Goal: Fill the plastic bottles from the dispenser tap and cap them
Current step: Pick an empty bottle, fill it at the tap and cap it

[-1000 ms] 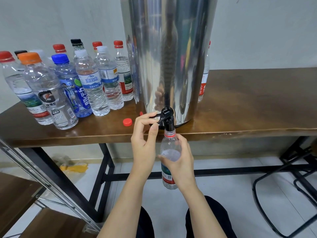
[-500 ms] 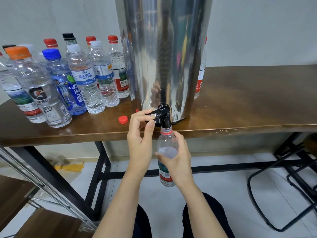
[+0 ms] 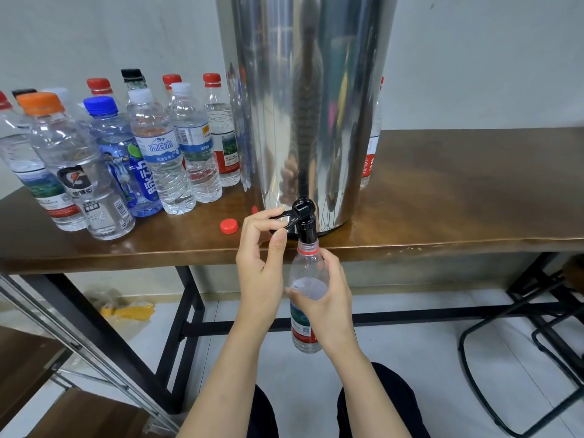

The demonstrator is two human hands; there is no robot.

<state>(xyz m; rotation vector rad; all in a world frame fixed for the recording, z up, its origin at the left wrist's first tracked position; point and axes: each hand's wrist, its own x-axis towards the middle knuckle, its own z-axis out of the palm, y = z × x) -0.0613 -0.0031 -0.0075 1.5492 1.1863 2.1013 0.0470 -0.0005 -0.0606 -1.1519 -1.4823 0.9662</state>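
Note:
A tall steel dispenser (image 3: 303,99) stands on the brown table (image 3: 458,203), its black tap (image 3: 305,221) hanging over the front edge. My left hand (image 3: 260,263) pinches the tap's black lever between thumb and fingers. My right hand (image 3: 328,298) grips a clear uncapped bottle (image 3: 305,327) with a red neck ring, held upright with its mouth right under the spout. Water reaches roughly the bottle's shoulder. A loose red cap (image 3: 229,225) lies on the table left of the tap.
Several capped bottles (image 3: 164,153) stand in a cluster on the table's left. Another bottle (image 3: 373,143) peeks out behind the dispenser's right side. Black table legs and a crossbar run below. A black chair frame (image 3: 521,343) sits at the right, wooden steps at the lower left.
The water level in the held bottle has risen. Both hands keep their hold on the lever and bottle; only the camera view shifted slightly.

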